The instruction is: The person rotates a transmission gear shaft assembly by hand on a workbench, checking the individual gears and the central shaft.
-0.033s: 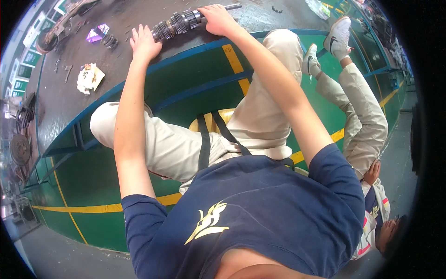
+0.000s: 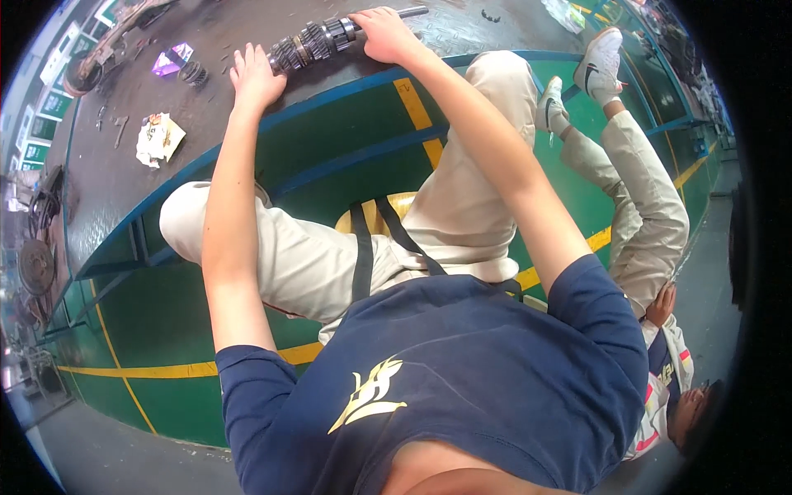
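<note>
A dark metal gear shaft (image 2: 316,43) with several toothed gears lies across the near part of the worktable, its thin bare end pointing right. My right hand (image 2: 384,35) is closed around the shaft to the right of the gears; that end sticks out past my fingers. At the other end, my left hand (image 2: 257,76) rests with its fingers stretched out and slightly apart. Its thumb side is against the leftmost gear or very near it. Left of this hand stands a small dark ribbed cylindrical part (image 2: 194,73), beside a purple-and-white packet (image 2: 172,59).
The dark metal worktable (image 2: 206,115) has a blue frame. On it lie a crumpled paper wrapper (image 2: 160,139), small metal bits, a dark curved piece (image 2: 491,16) and a plastic bag (image 2: 565,15). A seated person's legs (image 2: 631,181) are at my right.
</note>
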Available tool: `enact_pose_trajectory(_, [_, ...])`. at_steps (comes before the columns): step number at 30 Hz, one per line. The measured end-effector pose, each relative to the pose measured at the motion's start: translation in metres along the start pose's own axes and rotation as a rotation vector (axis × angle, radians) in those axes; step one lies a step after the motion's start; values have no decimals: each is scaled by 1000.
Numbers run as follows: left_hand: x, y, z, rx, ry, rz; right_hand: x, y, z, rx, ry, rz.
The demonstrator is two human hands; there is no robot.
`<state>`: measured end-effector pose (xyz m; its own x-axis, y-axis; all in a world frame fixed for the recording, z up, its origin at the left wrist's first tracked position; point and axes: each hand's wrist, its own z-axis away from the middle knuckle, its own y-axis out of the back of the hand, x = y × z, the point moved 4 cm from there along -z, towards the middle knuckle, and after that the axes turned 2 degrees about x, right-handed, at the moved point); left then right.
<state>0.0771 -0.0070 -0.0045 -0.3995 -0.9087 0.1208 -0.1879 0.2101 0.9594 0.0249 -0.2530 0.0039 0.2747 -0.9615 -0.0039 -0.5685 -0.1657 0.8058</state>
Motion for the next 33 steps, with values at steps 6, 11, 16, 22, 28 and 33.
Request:
enact_pose_trajectory(6, [-12, -3, 2, 2, -40, 68, -9, 19, 6, 27, -33, -121])
enact_pose_trajectory(11, [-5, 4, 11, -73, -62, 71, -7, 29, 14, 110, -37, -146])
enact_pose_trajectory(16, [-2, 11, 21, -73, -72, 97, -1, 27, 15, 139, -114, -208])
enact_pose_trajectory(22, [-4, 17, 30, -135, -95, 113, 0, 36, 12, 145, -168, -227])
enact_pose_trajectory(28, [-14, 31, 9, -41, -90, 246, 1, 36, 5, 368, -51, -240])
enact_pose_trajectory(33, [-7, 14, -4, -108, -89, 116, 4, 17, 0, 333, -21, -136])
